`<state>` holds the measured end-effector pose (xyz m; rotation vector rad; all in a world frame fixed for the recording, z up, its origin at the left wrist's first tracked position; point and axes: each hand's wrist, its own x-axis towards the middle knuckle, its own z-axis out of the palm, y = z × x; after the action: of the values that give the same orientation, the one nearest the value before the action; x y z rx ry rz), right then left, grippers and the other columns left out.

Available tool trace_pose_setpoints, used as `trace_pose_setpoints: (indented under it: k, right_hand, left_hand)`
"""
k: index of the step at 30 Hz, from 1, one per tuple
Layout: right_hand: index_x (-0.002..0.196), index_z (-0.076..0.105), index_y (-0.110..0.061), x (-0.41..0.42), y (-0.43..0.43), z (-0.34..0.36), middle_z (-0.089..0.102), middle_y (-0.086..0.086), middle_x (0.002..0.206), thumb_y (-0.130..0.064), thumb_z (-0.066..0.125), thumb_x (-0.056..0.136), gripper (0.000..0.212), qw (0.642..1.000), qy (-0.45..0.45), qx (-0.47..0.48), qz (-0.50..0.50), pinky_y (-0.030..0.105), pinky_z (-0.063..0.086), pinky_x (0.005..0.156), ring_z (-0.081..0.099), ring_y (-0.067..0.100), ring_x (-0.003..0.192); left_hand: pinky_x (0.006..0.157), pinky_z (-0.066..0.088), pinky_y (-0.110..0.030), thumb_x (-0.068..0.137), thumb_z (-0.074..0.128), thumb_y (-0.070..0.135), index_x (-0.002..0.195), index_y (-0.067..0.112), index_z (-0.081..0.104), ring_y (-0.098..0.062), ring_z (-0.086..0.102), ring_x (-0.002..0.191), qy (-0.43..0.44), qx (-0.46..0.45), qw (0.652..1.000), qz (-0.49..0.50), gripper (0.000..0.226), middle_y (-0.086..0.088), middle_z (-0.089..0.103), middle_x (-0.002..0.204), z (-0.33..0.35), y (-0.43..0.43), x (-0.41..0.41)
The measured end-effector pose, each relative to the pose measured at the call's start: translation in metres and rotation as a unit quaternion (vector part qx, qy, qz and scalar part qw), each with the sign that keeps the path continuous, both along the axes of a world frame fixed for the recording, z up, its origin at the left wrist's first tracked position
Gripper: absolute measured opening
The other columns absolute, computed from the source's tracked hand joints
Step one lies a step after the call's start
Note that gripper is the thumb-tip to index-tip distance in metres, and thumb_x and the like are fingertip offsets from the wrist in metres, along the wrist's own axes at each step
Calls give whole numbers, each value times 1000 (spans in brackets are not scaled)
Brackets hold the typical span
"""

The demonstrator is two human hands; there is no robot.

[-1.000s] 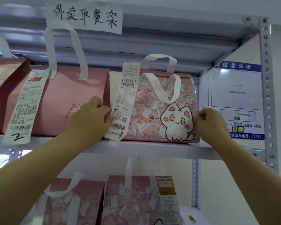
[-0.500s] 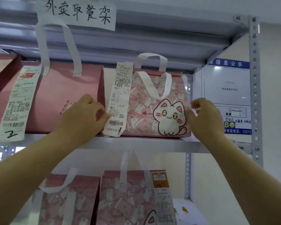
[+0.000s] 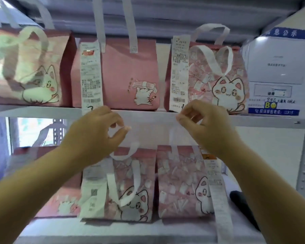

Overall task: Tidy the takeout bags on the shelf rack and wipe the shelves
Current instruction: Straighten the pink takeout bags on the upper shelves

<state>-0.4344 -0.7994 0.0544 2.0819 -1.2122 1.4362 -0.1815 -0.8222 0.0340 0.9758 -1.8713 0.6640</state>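
Here, pink takeout bags, receipts attached

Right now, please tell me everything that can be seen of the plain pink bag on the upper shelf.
The pink bag stands upright on the upper shelf, between two patterned bags. It looks like matte paper or fabric, plain dusty pink. Two white straps rise from its top. A small cartoon cat is printed low on its front. A long white receipt hangs down its left part, past the shelf edge.
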Motion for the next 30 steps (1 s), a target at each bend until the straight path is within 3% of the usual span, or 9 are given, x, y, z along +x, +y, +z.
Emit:
trace_pose_setpoints:
  k: [3,7,10,15,19,22,26,29,30]
  right_hand:
    - [84,64,-20,46,8,-24,63,-12,74,-39,60,86,20,997,28,73,21,36,55,67,60,6,69]
    - [90,65,-22,104,11,-61,64,-13,78,-46,56,87,26,981,60,178,48,36,56,71,60,6,72]
    - [91,63,-25,140,7,-92,63,-13,82,-46,57,87,23,969,72,230,61,34,55,73,59,5,75]
    - [96,62,-26,187,-6,-141,62,-15,86,-47,57,87,23,947,81,304,59,36,55,75,59,6,79]
    - [104,61,-26,217,-27,-159,61,-15,91,-45,57,88,25,942,97,316,59,35,53,77,58,7,82]
    - [114,59,-25,238,-50,-163,61,-11,102,-40,59,89,29,949,110,290,56,28,49,82,56,8,90]
    - [131,50,-20,267,-82,-156,53,-4,127,-34,58,91,44,957,136,246,70,28,38,99,46,15,117]
    - [137,44,-11,289,-102,-144,46,4,133,-29,58,91,51,964,177,187,63,28,31,103,36,21,124]
    - [136,43,-7,296,-108,-139,45,8,133,-27,59,91,52,965,189,174,54,31,33,101,34,25,124]
  left_hand:
    - [53,41,-23,84,51,50,82,20,65,-11,52,63,-1,44,999,17,33,8,55,77,-30,15,46]
    - [46,40,-25,83,37,60,67,23,51,-6,48,56,-14,116,991,61,43,14,48,66,-70,25,104]
    - [54,48,-31,86,45,57,70,23,56,-7,51,62,1,177,979,103,39,11,51,69,-104,33,141]
    - [59,45,-28,86,53,48,77,27,61,-7,53,69,54,276,949,141,24,11,56,75,-150,40,190]
    - [61,44,-25,86,56,45,79,28,62,-4,54,71,90,325,923,188,19,12,55,76,-176,31,226]
    - [65,43,-27,86,57,43,91,26,63,-6,56,75,134,336,907,215,19,11,56,82,-188,15,247]
    - [69,36,-24,87,59,37,108,15,60,-10,51,79,181,339,895,228,31,3,54,93,-200,-11,271]
    - [67,34,-21,88,57,30,92,26,53,-12,44,83,191,343,895,213,7,9,51,86,-203,-28,278]
    - [64,32,-20,89,56,27,84,31,45,-14,44,85,199,347,892,210,13,13,46,82,-204,-34,278]
